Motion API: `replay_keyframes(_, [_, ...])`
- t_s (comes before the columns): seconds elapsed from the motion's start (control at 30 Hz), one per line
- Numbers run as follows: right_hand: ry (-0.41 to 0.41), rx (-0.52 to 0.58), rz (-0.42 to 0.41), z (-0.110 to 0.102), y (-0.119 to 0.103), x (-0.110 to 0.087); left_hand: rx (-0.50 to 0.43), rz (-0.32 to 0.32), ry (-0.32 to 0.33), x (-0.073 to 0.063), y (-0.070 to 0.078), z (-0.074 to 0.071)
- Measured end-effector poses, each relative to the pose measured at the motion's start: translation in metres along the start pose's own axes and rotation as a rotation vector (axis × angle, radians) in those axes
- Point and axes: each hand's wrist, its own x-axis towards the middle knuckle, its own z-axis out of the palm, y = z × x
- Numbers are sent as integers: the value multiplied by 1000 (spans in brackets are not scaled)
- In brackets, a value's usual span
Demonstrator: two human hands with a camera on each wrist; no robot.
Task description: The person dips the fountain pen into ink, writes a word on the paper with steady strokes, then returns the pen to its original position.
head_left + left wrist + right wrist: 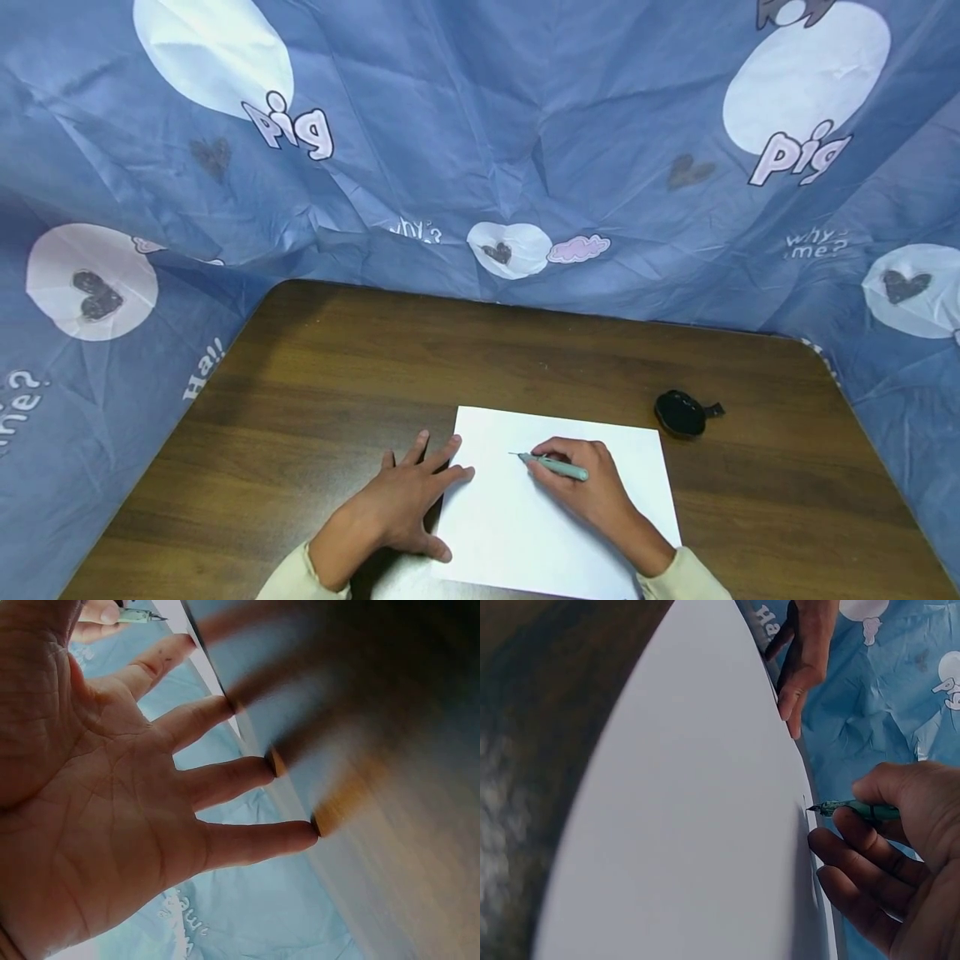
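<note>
One sheet of paper [517, 533] on the desk [375, 358], right hand [588, 487] with its grip pinching a green pen [566, 469], tip at a short line [512, 452] on the paper. I see the left hand [408, 500] spread at the paper's left edge, and a small black thing [680, 414] by its far right corner.

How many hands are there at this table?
2: the left hand, spread at the left edge of the white paper, and the right hand, holding a green pen over it.
</note>
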Motion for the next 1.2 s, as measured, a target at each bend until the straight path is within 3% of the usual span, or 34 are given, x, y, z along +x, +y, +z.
replay_keyframes(0.23, [14,-19,29,-2,4,-4,8,-8,-9,1,0,3])
replay_keyframes(0.73, [78,-14,11,-12,15,-11,6,-13,-11,2,1,3])
replay_keyframes(1.2, [103,-19,98,-36,32,-19,10,-21,-8,4,1,-1])
